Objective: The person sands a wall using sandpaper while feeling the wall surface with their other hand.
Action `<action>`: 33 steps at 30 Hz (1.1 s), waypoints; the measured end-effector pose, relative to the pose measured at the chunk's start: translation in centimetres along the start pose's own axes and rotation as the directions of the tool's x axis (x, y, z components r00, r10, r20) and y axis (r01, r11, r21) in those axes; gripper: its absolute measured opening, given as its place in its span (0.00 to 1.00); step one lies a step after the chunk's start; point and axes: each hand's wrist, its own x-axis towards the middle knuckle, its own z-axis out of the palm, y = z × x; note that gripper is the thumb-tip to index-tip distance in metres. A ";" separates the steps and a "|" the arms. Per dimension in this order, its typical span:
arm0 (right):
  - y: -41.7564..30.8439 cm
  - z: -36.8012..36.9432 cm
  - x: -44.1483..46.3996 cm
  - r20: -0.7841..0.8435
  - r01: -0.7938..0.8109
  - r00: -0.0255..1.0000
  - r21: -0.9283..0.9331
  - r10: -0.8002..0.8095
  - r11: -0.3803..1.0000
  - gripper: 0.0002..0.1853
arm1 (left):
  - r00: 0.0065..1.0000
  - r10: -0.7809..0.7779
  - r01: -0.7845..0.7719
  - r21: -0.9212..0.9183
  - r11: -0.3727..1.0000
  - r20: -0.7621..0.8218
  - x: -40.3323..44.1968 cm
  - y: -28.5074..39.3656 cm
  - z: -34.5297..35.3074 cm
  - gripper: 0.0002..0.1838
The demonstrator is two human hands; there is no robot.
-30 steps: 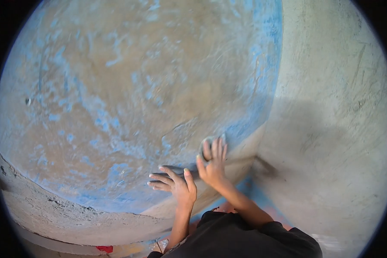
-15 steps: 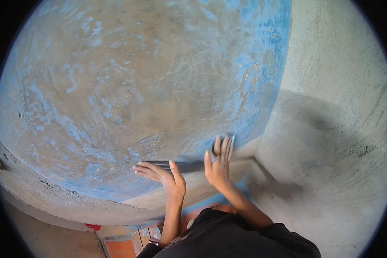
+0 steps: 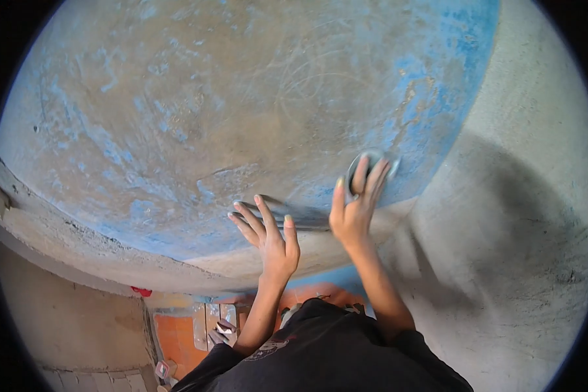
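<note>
In front of me is a wall [image 3: 242, 117] with worn, patchy blue paint over brown-grey plaster. Pale curved scratch marks run across its middle. My right hand [image 3: 356, 206] presses a curled grey sheet that looks like sandpaper [image 3: 393, 168] to the lower right of this wall, the fingers lying over it and partly hiding it. Left of it, my left hand [image 3: 271, 242] is raised with its fingers spread and holds nothing. Its shadow falls beside it, and I cannot tell whether the fingertips touch the wall.
A bare grey wall [image 3: 483, 222] joins at the right, with my shadow on it. A rough-edged plaster ledge [image 3: 111, 261] curves along the bottom left. Below are an orange floor patch [image 3: 176, 340], wooden boards [image 3: 206, 320] and a small red thing [image 3: 140, 291].
Both hands have moved up and to the right in view, the right one with the sheet. My left fingers are spread wider and point more upward. The view has also shifted.
</note>
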 end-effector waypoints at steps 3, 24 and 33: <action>-1.0 0.2 1.9 -0.047 -0.002 0.999 0.019 0.003 1.000 0.36 | 0.999 -0.018 0.021 0.058 0.998 -0.047 0.2 -1.6 -0.8 0.34; -17.3 12.4 -10.9 0.120 0.031 0.992 0.048 -0.037 0.998 0.40 | 0.961 0.147 -0.097 0.215 0.972 -0.233 1.6 -20.2 -13.3 0.31; -23.0 15.1 -8.3 -0.046 -0.034 0.998 0.002 0.034 0.999 0.39 | 0.933 0.319 -0.267 0.271 0.925 -0.169 0.7 -28.2 -14.9 0.33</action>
